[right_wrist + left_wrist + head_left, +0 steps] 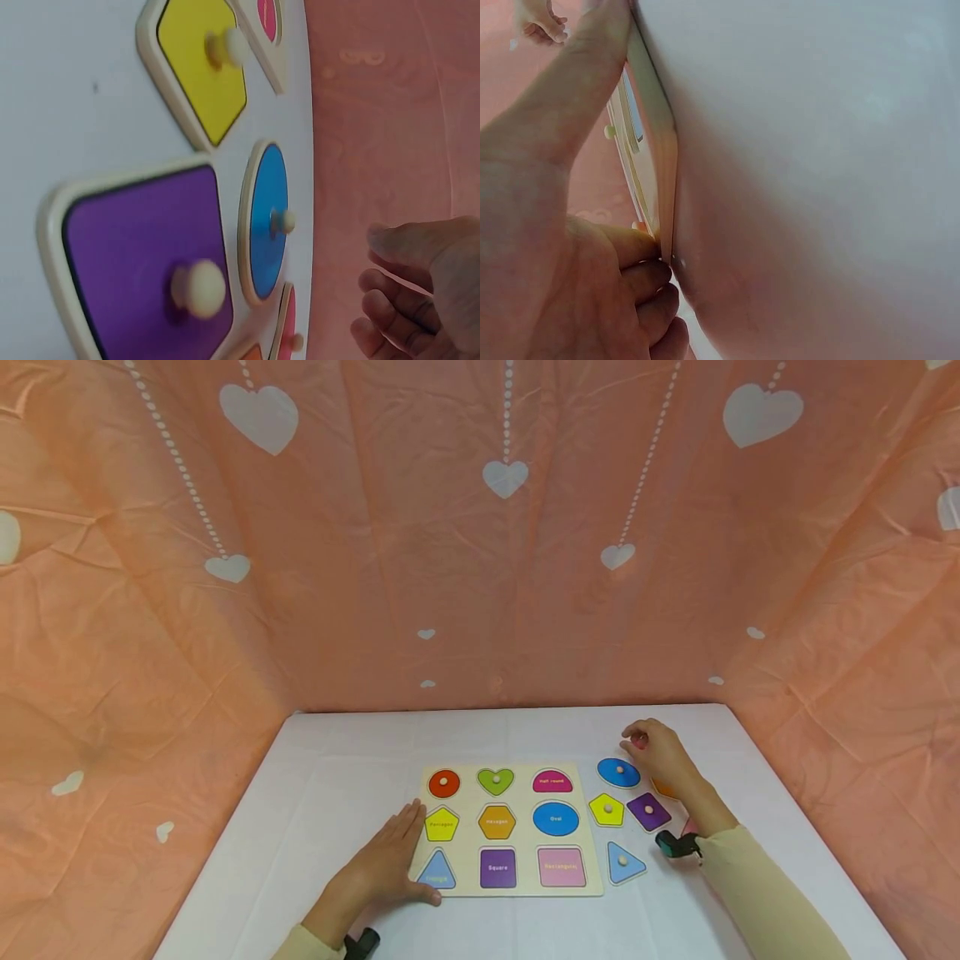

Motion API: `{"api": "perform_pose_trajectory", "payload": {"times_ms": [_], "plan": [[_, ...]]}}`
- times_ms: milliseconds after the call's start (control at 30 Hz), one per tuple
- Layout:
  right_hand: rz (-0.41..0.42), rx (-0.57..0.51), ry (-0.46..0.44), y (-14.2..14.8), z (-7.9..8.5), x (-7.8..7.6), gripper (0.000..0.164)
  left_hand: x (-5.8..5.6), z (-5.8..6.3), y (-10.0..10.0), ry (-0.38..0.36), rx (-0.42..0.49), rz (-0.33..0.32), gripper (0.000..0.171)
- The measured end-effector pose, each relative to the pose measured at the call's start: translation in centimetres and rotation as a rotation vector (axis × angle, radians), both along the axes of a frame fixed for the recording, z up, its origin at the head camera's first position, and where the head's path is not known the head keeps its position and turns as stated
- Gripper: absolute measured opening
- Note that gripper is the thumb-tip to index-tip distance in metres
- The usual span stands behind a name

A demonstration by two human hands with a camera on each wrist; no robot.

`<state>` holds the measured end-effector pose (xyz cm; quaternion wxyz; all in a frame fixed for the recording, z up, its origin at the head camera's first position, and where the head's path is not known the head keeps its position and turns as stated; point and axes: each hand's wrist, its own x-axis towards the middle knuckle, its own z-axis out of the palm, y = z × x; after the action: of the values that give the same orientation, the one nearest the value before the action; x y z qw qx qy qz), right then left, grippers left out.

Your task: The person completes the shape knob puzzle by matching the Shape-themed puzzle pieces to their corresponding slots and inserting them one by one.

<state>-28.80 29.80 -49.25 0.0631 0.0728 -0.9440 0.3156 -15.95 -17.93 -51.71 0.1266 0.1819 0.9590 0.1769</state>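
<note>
Left hand (382, 864): at the left side of the board (467, 860), its fingers touching that edge and the thumb stretched wide toward the near corner.
Right hand (660, 756): just above the red piece (639, 741), fingers loosely bent with a narrow gap to the thumb (the right wrist view shows them apart from the piece, holding nothing).
Board: flat on the white table (330, 777), between the hands.
Back row: the circle (444, 783) and the heart (496, 781) sit in their slots, knobs up; the third slot is printed "Half round".
Other slots: pentagon, hexagon and oval in the middle row; triangle, square and rectangle in the near one (flat colour, printed names).
Loose pieces: right of the board, the blue oval (618, 772), yellow pentagon (606, 809), purple square (648, 811) and blue triangle (625, 863), all knob up.
Partly hidden: the orange piece (666, 788), behind the right wrist.
Backdrop: a peach cloth (450, 568) with pale hearts.
</note>
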Motion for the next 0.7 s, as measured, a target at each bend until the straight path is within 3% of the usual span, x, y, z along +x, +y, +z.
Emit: {"api": "perform_pose_trajectory", "payload": {"times_ms": [167, 400, 700], "plan": [[-0.013, -0.004, 0.009, 1.1, -0.2, -0.2, 0.025, 0.0, -0.1, -0.1, 0.002, 0.003, 0.000, 0.138], [-0.057, -0.022, -0.078, 2.5, -0.1, -0.2, 0.033, 0.0, -0.1, -0.1, 0.001, 0.002, 0.001, 0.138], [-0.060, 0.010, -0.051, 3.6, -0.9, -0.5, 0.026, 0.0, -0.2, -0.1, -0.007, -0.009, 0.001, 0.138]]}}
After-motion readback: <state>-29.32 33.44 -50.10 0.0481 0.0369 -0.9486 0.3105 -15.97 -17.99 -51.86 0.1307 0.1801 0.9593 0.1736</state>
